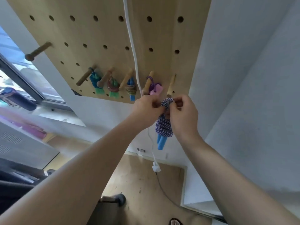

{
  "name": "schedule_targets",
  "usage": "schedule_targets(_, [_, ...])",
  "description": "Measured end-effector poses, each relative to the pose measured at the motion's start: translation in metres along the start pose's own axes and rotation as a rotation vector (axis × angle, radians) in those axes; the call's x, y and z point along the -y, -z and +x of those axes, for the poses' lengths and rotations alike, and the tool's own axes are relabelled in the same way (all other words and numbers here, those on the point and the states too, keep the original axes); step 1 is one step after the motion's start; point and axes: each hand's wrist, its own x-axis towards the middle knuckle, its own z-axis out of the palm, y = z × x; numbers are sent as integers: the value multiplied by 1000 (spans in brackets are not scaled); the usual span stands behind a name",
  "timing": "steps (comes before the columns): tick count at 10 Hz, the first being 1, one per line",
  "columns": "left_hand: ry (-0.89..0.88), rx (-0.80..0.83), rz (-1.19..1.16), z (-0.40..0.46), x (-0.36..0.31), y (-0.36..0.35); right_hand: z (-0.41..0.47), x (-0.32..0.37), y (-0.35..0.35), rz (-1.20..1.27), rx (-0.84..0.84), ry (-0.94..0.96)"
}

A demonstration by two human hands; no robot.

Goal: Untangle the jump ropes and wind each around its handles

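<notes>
wooden pegboard (103, 33) fills the upper half of the frame against a pale wall, with a row of pegs low on it, and right under the rightmost peg (171, 86) is where the action is. the purple-and-white rope (164, 127) is already wound into a fat bundle around its blue handles (161, 142), which poke out the bottom, just right of centre frame. both hands are pinching the small loop (168, 102) at the top of the bundle: left hand (146, 109) with fingers curled on the loop's left side, right hand (183, 112) curled on its right. looks to me like the step is getting that loop spread and slipped over the free peg just above. tip: keep the loop pulled open with both pinches, lift it past the peg's knobbed end, then let the bundle's weight settle it, and don't let go of the wraps too soon or they'll loosen. further left, four other wound ropes (129, 90) hang on their pegs, and a white cord (132, 46) dangles down the board past the hands.
</notes>
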Motion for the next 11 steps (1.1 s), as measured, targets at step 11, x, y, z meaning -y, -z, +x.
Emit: schedule_targets(11, [-58,-87,176,60,-39,36,72,17,6,97,-107,-100])
